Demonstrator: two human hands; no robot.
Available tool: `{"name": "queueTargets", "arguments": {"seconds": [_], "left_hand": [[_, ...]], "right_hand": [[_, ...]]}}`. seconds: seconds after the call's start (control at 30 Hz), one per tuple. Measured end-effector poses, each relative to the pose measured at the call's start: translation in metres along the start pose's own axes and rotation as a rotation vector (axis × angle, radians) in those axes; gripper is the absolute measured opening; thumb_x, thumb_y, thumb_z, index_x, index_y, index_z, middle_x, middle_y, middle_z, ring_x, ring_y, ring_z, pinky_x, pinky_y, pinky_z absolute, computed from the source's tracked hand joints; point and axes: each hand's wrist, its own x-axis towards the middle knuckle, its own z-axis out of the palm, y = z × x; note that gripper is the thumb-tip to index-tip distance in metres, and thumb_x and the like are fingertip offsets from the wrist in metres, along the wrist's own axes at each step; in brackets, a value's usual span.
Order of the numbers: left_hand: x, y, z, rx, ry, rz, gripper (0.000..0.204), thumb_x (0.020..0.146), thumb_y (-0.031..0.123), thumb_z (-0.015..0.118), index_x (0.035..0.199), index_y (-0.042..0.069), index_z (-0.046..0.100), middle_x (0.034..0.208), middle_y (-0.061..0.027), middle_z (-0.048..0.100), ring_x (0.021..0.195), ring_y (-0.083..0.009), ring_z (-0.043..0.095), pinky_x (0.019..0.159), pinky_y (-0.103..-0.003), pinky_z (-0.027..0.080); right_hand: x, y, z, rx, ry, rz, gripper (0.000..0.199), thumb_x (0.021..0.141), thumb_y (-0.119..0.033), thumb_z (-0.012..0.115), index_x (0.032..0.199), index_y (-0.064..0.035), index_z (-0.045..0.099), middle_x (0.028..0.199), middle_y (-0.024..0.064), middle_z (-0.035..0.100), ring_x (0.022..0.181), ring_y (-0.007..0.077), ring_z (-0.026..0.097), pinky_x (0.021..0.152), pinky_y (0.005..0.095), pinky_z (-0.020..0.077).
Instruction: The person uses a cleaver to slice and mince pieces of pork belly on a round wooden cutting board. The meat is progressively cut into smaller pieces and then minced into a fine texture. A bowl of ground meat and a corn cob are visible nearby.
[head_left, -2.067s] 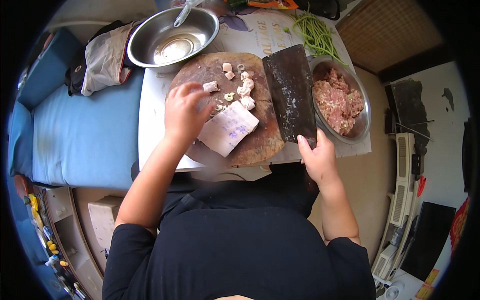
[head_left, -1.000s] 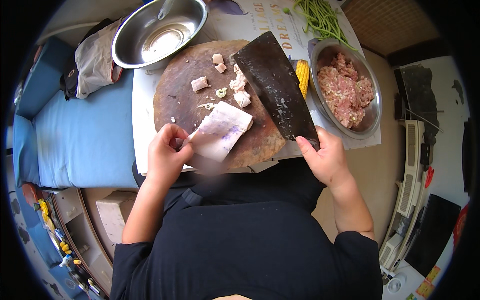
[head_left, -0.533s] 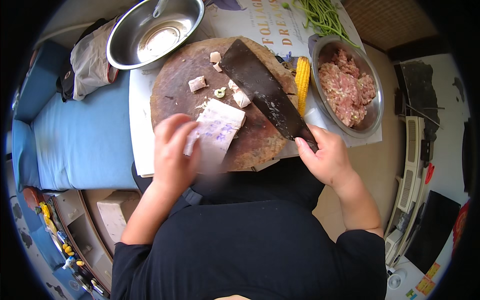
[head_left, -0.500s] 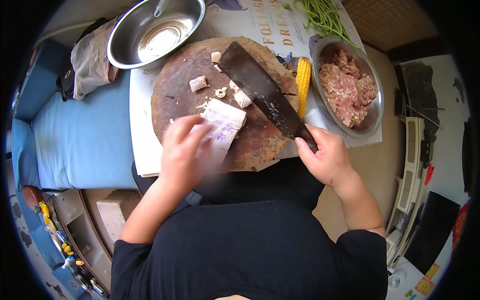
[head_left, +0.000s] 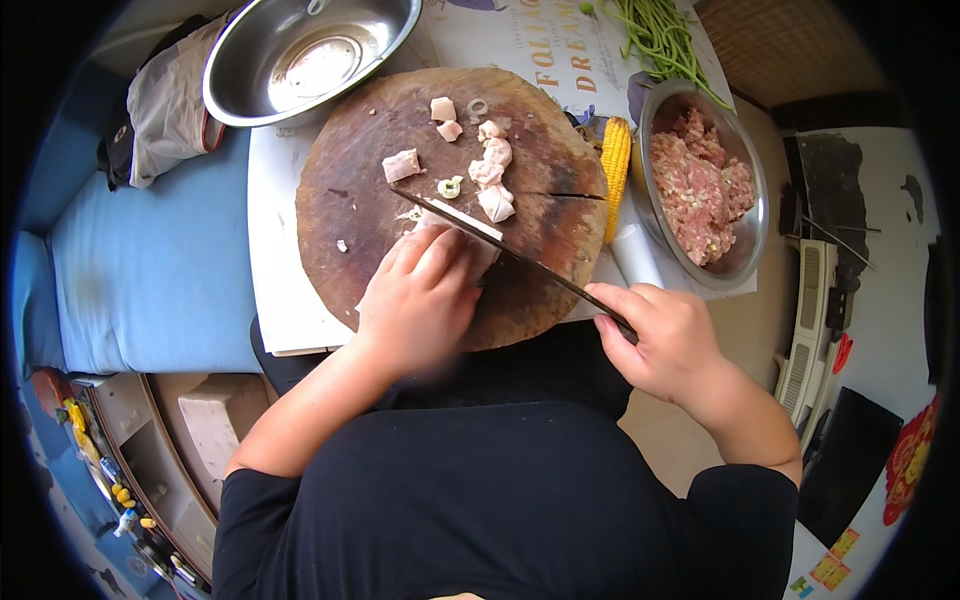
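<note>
My left hand (head_left: 420,300) presses down on a pale slab of pork with skin (head_left: 462,218), its fingers curled over it; most of the slab is hidden beneath. In my right hand (head_left: 665,340) is the handle of a dark cleaver (head_left: 545,272). The blade stands edge-on across the slab's far end, just beyond my left fingertips. I cannot tell how deep it sits. Both lie on a round wooden chopping block (head_left: 345,165). Beyond the blade are a cut chunk of pork (head_left: 401,165), several more pork pieces (head_left: 495,160) and a green-white ring slice (head_left: 450,187).
Right of the block are a yellow corn cob (head_left: 616,170), a white cylinder (head_left: 636,258) and a steel bowl (head_left: 665,108) of minced meat (head_left: 695,190). Green beans (head_left: 660,40) lie at the far right. A steel basin (head_left: 245,75) overlaps the far left; a blue sofa (head_left: 150,260) is beyond.
The cleaver has turned from lying flat over the block to edge-on, and come nearer across the slab. My left hand has moved right and closed down on the slab. More pork pieces are uncovered.
</note>
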Motion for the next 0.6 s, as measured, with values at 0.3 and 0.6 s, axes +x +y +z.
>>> {"name": "queueTargets", "arguments": {"seconds": [0.3, 0.6], "left_hand": [[0.0, -0.005, 0.0, -0.08, -0.115, -0.028, 0.042, 0.067, 0.019, 0.068, 0.106, 0.003, 0.063, 0.115, -0.011, 0.054, 0.116, -0.0319, 0.046, 0.098, -0.04, 0.04], [0.006, 0.001, -0.005, -0.075, 0.01, -0.069, 0.027, 0.065, 0.014, 0.071, 0.09, 0.006, 0.066, 0.099, -0.0093, 0.057, 0.096, -0.0314, 0.055, 0.082, -0.036, 0.048]], "right_hand": [[0.018, -0.004, -0.006, -0.037, -0.144, -0.028, 0.02, 0.074, -0.015, 0.066, 0.092, -0.0074, 0.061, 0.065, 0.0081, 0.056, 0.056, 0.0275, 0.058, 0.049, 0.0379, 0.0457], [0.038, -0.003, -0.003, -0.033, -0.225, -0.047, 0.016, 0.075, -0.017, 0.063, 0.086, -0.0065, 0.058, 0.065, 0.0105, 0.057, 0.058, 0.0294, 0.059, 0.052, 0.0405, 0.0474]]}}
